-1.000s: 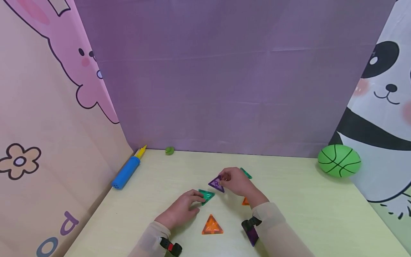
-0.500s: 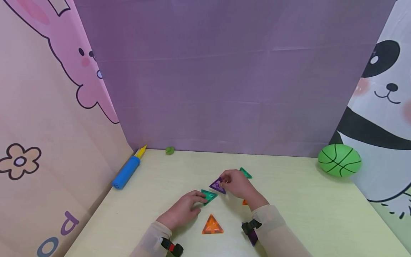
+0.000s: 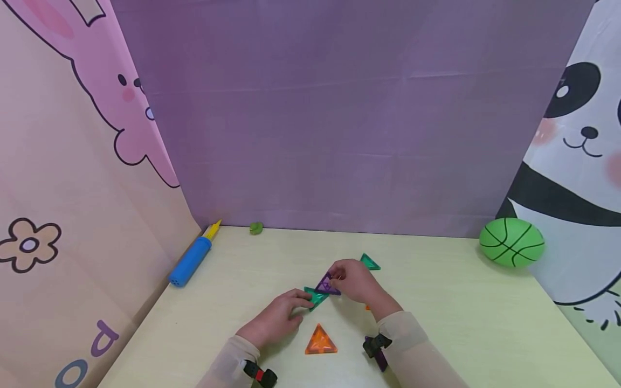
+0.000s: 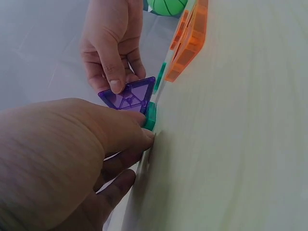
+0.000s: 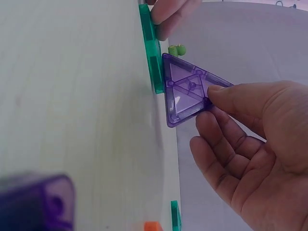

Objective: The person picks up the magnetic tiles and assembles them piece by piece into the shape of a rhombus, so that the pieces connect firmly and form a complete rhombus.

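Purple triangle (image 5: 185, 91) moved against green triangle (image 5: 152, 50), pale tabletop (image 3: 436, 323), purple backdrop (image 3: 315, 124)

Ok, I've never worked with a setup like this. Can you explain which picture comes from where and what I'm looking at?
There's no robot here: these are a person's bare hands. The wide picture comes from a head camera looking forward and down; the two close-ups come from cameras on the wrists, so each shows one hand's work from the side.

On the pale table lie an orange triangle and a far green triangle, with a blue pump and a green ball toward the back.

The right hand pinches a purple triangle, raised on edge beside a nearer green triangle, which the left hand touches with its fingers.
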Available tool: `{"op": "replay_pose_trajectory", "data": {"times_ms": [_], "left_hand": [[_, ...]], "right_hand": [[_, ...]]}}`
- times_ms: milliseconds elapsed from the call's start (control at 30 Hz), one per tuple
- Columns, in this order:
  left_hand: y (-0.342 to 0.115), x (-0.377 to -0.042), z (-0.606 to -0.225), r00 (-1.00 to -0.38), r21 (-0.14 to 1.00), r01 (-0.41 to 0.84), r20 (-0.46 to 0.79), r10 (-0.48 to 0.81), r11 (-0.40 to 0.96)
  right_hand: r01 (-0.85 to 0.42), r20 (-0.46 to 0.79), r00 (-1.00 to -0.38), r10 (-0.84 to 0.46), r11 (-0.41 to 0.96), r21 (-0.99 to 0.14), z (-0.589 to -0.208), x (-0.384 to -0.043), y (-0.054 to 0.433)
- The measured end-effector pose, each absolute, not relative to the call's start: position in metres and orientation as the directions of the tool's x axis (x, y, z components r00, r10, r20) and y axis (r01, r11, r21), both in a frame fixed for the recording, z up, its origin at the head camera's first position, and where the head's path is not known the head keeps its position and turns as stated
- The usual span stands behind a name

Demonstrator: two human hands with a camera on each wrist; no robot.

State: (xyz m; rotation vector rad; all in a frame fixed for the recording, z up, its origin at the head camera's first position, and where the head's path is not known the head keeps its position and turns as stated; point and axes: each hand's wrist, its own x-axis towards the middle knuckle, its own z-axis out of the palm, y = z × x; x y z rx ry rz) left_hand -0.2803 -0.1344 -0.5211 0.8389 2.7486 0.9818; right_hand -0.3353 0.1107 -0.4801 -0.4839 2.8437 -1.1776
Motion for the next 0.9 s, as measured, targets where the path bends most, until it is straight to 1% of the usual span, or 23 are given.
{"op": "replay_pose_trajectory", "data": {"times_ms": [400, 567, 900], "left_hand": [[-0.133, -0.28, -0.524, -0.822, 0.597, 0.502, 0.105, 0.559, 0.626], [-0.133, -0.279, -0.523, -0.821, 0.599, 0.5, 0.099, 0.562, 0.626], [-0.133, -0.28, -0.523, -0.824, 0.598, 0.491, 0.083, 0.561, 0.633]], "right_hand": [[-0.316, 0.13, -0.939, -0.32, 0.647, -0.694, -0.485, -0.334, 0.107], [-0.303, 0.112, -0.941, -0.32, 0.643, -0.704, -0.487, -0.334, 0.103], [-0.297, 0.101, -0.944, -0.315, 0.67, -0.681, -0.487, -0.334, 0.099]]}}
